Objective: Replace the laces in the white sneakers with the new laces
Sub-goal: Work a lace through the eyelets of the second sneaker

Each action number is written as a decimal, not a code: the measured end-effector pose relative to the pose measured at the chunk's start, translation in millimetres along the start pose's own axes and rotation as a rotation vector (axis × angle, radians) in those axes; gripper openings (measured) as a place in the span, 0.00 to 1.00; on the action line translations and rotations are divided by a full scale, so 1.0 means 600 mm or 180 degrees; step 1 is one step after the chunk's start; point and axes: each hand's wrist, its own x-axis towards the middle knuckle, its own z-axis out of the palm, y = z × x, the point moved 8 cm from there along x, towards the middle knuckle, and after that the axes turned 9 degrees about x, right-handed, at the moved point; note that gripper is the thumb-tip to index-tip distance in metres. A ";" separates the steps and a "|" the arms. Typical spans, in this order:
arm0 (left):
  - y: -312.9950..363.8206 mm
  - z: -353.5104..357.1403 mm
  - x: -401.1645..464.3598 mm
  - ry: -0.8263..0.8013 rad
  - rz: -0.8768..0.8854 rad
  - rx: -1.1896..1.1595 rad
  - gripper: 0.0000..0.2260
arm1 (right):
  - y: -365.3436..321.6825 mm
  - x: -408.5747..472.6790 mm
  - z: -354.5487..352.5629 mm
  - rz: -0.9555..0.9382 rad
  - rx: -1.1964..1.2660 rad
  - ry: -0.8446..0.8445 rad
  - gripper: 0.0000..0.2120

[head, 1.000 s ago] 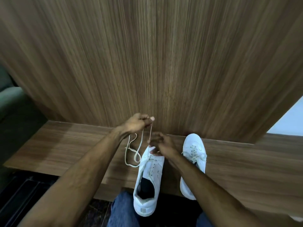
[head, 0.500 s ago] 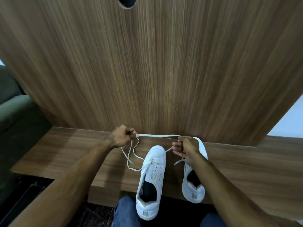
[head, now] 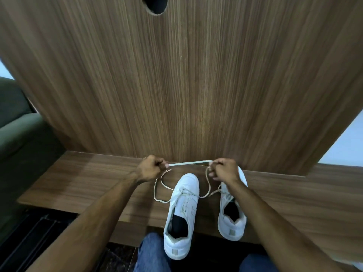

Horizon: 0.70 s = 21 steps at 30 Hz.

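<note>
Lace point(head: 190, 163): we hold it taut above the left sneaker point(head: 181, 214).
Left hand point(head: 150, 169): fist pinching one end.
Right hand point(head: 224, 170): curled round the other.
Right sneaker point(head: 232, 218): beside the left one, heels overhanging the ledge point(head: 88, 185) edge.

Both bare forearms reach forward from the bottom corners. The left hand point(head: 150, 168) and the right hand point(head: 224, 169) are curled into fists, level, apart, each pinching something between thumb and fingers.

Two bare forearms with no sleeves showing, each ending in a bare hand; blue denim jeans point(head: 151, 252) cover both knees.
</note>
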 end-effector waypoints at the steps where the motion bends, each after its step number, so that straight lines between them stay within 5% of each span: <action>1: -0.021 -0.005 -0.005 0.0067 -0.0110 -0.0084 0.13 | 0.009 0.006 -0.024 0.0070 0.0081 0.0152 0.10; 5: -0.069 -0.022 -0.027 0.0425 -0.0530 -0.0340 0.11 | 0.035 0.015 -0.073 0.0219 0.0306 0.0428 0.08; 14: -0.082 -0.060 -0.066 0.1985 -0.1417 -0.2909 0.10 | 0.087 0.023 -0.032 0.0706 0.0586 0.0045 0.04; 17: -0.058 -0.041 -0.065 0.1578 -0.1401 -0.2691 0.08 | 0.062 -0.003 0.003 0.0558 0.0530 -0.0297 0.05; 21: -0.011 0.052 -0.066 0.0369 -0.1511 -0.2021 0.09 | 0.018 -0.025 0.056 -0.0138 -0.0464 -0.0762 0.07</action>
